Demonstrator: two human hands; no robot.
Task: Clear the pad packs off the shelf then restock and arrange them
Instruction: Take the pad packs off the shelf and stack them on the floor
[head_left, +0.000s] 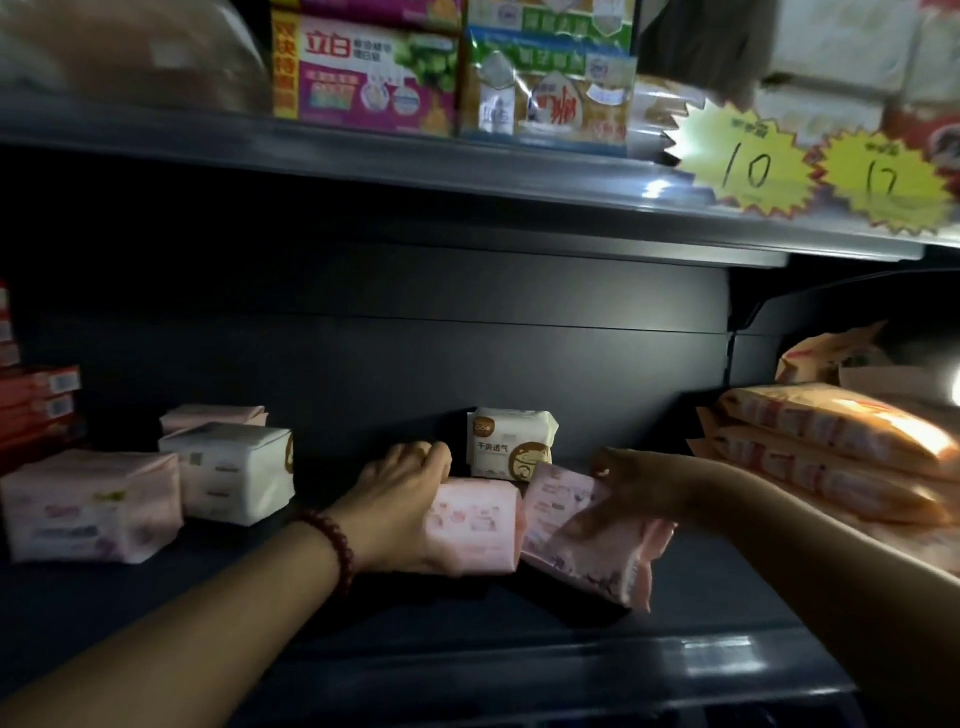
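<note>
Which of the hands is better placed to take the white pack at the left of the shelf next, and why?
Left. The left hand, though gripping a pink pack, sits nearer the left white pack; the right hand holds a tilted pink pack farther right and would have to cross.

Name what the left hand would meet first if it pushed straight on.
Probably the upright white pack just behind the pink pack that the left hand grips, though depth is unclear.

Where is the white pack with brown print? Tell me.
The white pack stands mid head view, at the shelf's back, behind the pink pack in the left hand.
</note>
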